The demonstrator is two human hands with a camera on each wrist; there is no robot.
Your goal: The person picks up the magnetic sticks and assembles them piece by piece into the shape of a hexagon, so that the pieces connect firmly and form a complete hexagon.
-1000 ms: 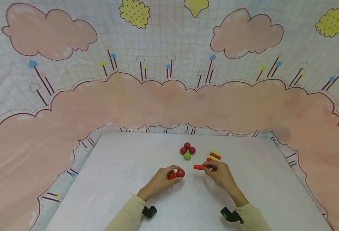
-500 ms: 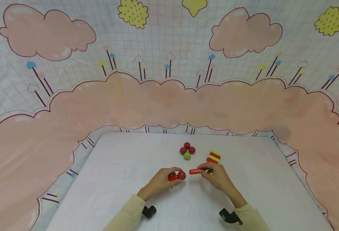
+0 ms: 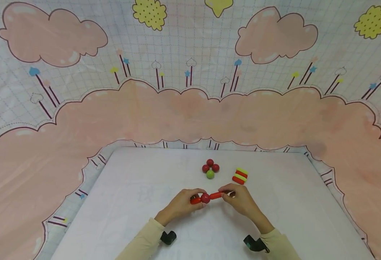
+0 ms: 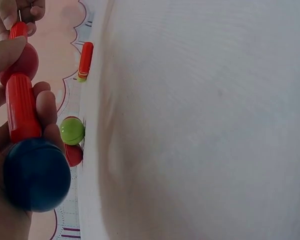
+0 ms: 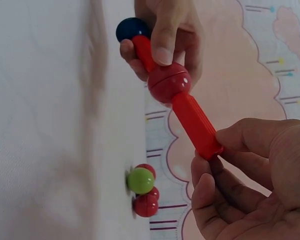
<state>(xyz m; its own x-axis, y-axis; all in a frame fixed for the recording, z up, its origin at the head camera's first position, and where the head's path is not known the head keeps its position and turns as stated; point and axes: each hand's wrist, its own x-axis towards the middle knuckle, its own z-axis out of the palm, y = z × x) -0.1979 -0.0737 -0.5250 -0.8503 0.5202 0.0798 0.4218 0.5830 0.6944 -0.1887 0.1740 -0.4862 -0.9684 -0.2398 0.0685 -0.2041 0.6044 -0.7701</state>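
Observation:
My left hand point(image 3: 181, 201) holds a red rod point(image 4: 23, 107) that has a dark blue ball point(image 4: 36, 175) on one end and a dark red ball point(image 5: 169, 82) on the other. In the right wrist view, the thumb of that hand lies against the red ball. Between thumb and fingers, my right hand point(image 3: 240, 198) pinches the outer end of a second red rod point(image 5: 196, 125). Its inner end meets the red ball, so the pieces form one line above the table. Whether the second rod is fixed to the ball, I cannot tell.
Farther back on the white table point(image 3: 138, 173) sits a cluster of red balls point(image 3: 210, 163) with one green ball point(image 3: 210, 174). Red and yellow-green rods point(image 3: 240, 176) lie side by side beyond my right hand. A patterned cloth point(image 3: 190, 115) hangs behind the table.
My right hand has moved left and slightly down with its red rod, closing the gap to the red ball. My left hand has shifted slightly right.

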